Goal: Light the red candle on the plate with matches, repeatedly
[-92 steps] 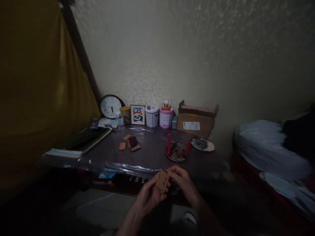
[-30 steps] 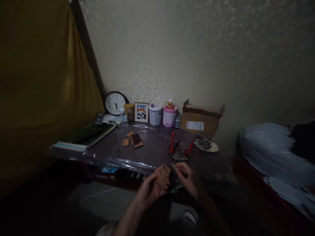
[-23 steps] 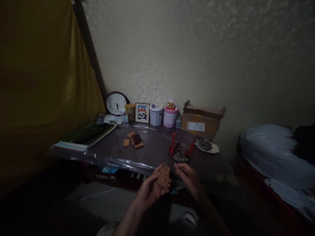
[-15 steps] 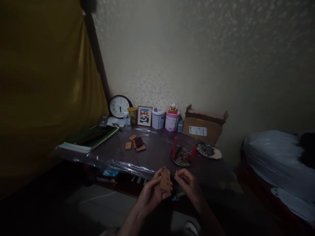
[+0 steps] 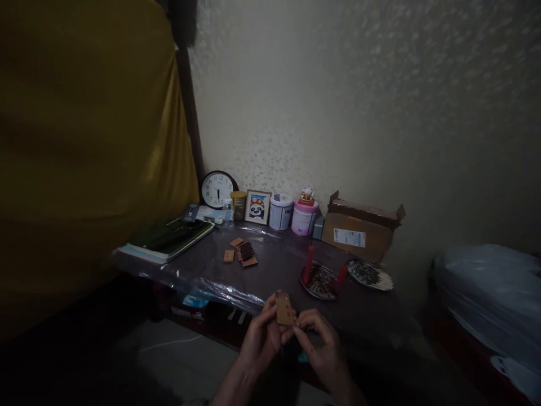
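Note:
My left hand [image 5: 262, 337] is closed round a small brown matchbox [image 5: 284, 308], held upright in front of the table edge. My right hand [image 5: 320, 345] is pinched on a thin matchstick whose tip sits at the lower side of the box. Beyond them on the dark table [image 5: 270, 265] stands a metal dish [image 5: 318, 282] with two red candles [image 5: 309, 263] rising from it. A second plate [image 5: 369, 275] to its right holds a heap of matchsticks. Several more matchboxes [image 5: 243, 252] lie to the left.
Along the wall stand a clock [image 5: 217, 189], a panda picture [image 5: 257, 207], two tubs [image 5: 291, 213] and a cardboard box [image 5: 362, 228]. Books [image 5: 167, 241] lie at the table's left end, a yellow curtain [image 5: 84, 158] hangs left, and bagged bedding [image 5: 490, 287] lies right.
My right hand drew a matchstick away from the box, then brought it down against the box's lower side. The view has swung left and the hands sit lower in it.

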The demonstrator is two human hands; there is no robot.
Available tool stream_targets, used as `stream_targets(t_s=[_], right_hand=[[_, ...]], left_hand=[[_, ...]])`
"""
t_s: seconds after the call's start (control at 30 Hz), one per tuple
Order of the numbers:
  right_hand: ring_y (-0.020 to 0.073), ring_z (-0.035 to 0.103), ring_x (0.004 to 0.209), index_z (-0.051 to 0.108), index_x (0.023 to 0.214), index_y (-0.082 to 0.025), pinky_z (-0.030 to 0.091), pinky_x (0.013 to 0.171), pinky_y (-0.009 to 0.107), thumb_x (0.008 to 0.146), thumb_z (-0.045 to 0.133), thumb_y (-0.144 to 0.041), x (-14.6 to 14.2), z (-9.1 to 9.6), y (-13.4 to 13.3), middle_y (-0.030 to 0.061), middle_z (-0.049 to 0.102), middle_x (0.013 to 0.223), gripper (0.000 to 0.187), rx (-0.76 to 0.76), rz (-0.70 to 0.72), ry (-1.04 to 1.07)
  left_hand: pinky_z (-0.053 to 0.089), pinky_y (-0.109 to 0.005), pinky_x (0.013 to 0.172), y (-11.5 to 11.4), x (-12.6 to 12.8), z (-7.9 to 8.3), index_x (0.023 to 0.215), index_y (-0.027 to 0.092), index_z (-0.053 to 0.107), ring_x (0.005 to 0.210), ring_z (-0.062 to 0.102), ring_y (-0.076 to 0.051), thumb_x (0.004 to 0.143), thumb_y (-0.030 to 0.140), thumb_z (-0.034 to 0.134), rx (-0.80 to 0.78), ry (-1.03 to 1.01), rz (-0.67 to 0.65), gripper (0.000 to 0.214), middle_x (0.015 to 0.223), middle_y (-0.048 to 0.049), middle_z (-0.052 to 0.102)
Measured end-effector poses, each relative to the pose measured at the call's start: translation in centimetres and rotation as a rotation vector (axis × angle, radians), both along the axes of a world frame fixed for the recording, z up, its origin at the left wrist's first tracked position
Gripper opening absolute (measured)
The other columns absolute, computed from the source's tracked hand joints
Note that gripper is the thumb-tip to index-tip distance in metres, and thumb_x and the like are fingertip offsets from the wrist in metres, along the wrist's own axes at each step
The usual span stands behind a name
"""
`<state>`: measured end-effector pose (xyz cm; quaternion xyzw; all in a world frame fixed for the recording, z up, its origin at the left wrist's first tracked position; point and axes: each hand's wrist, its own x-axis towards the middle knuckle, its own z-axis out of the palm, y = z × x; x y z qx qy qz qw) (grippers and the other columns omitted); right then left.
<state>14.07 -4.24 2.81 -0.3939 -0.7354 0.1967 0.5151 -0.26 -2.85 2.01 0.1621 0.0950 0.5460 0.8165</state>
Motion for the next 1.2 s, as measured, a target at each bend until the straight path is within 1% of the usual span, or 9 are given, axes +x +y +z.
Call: stream_targets(t_s=[0.13,0.2,0.33,0.47,0.63,0.73,0.97,1.07,1.2], right_hand=[[0.0151,0.058,0.074,0.052,0.075,-0.021,0.047,0.067,0.025,0.083,0.053,-0.017,-0.26,0.01,-0.08,0.0014,0.057,0.076,0.009,0.067,-0.026,-0.046],[0.0152,0.058,0.074,0.052,0.076,-0.022,0.047,0.067,0.025,0.083,0.053,-0.017,-0.34,0.01,-0.08,0.0017,0.057,0.076,0.008,0.083,-0.047,-0.050],[0.0152,0.058,0.072,0.054,0.075,-0.022,0.047,0.065,0.024,0.082,0.054,-0.018,-0.44,-0.03,0.06,0.0017,0.058,0.075,0.008,0.108,-0.089,-0.035],[0.0147,0.058,0.069,0.054,0.075,-0.022,0.048,0.061,0.023,0.081,0.055,-0.019,-0.36,-0.17,0.33,0.0014,0.059,0.073,0.007,0.117,-0.098,-0.018],[0.0145,0.059,0.071,0.054,0.077,-0.021,0.048,0.063,0.023,0.082,0.055,-0.020,-0.05,-0.62,0.57,0.0015,0.059,0.074,0.006,0.065,-0.111,-0.010],[0.0144,0.059,0.071,0.053,0.076,-0.021,0.048,0.062,0.023,0.083,0.055,-0.022,0.04,-0.73,0.63,0.0015,0.058,0.075,0.007,0.046,-0.125,-0.005],[0.0149,0.059,0.070,0.053,0.073,-0.021,0.049,0.060,0.022,0.083,0.056,-0.026,-0.09,-0.30,0.49,0.0018,0.059,0.073,0.011,0.064,-0.146,0.003],[0.0151,0.059,0.070,0.053,0.074,-0.022,0.049,0.061,0.023,0.082,0.056,-0.026,0.00,-0.28,0.49,0.0016,0.059,0.073,0.010,0.070,-0.155,-0.005],[0.0148,0.059,0.071,0.053,0.075,-0.022,0.049,0.062,0.022,0.083,0.055,-0.024,0.20,-0.44,0.66,0.0015,0.059,0.075,0.008,0.052,-0.146,-0.021]], left_hand=[[0.044,-0.029,0.073,0.02,-0.01,0.02,0.115,0.029,0.048,0.081,0.062,-0.016,0.080,0.018,0.054,-0.009,-0.004,0.011,0.038,0.091,-0.0015,0.063],[0.044,-0.030,0.075,0.05,0.05,-0.09,0.110,0.027,0.050,0.083,0.062,-0.017,0.080,0.020,0.054,-0.008,0.011,0.012,0.032,0.091,-0.0032,0.064],[0.044,-0.028,0.072,0.12,0.25,-0.30,0.100,0.022,0.054,0.081,0.062,-0.017,0.081,0.023,0.053,0.002,0.041,0.010,0.019,0.088,-0.0054,0.064],[0.045,-0.029,0.073,0.10,0.42,-0.28,0.092,0.019,0.056,0.080,0.061,-0.017,0.079,0.023,0.056,0.002,0.068,0.028,0.014,0.087,-0.0055,0.063],[0.044,-0.030,0.074,0.20,0.55,-0.44,0.089,0.019,0.059,0.082,0.058,-0.017,0.076,0.025,0.060,0.029,0.190,0.115,0.014,0.090,-0.0043,0.061],[0.044,-0.028,0.071,0.25,0.61,-0.59,0.086,0.019,0.060,0.083,0.057,-0.017,0.075,0.027,0.061,0.054,0.280,0.188,0.014,0.089,-0.0036,0.060],[0.043,-0.028,0.069,0.10,0.69,-0.10,0.097,0.022,0.057,0.080,0.058,-0.017,0.074,0.032,0.062,0.034,0.325,0.223,0.026,0.088,-0.0028,0.061],[0.043,-0.027,0.066,0.20,0.73,-0.15,0.094,0.021,0.058,0.075,0.058,-0.017,0.071,0.036,0.064,0.037,0.401,0.253,0.029,0.083,-0.0025,0.062],[0.043,-0.029,0.069,0.40,0.67,-0.54,0.098,0.020,0.059,0.079,0.059,-0.020,0.071,0.041,0.063,0.063,0.507,0.288,0.034,0.087,-0.0045,0.065]])
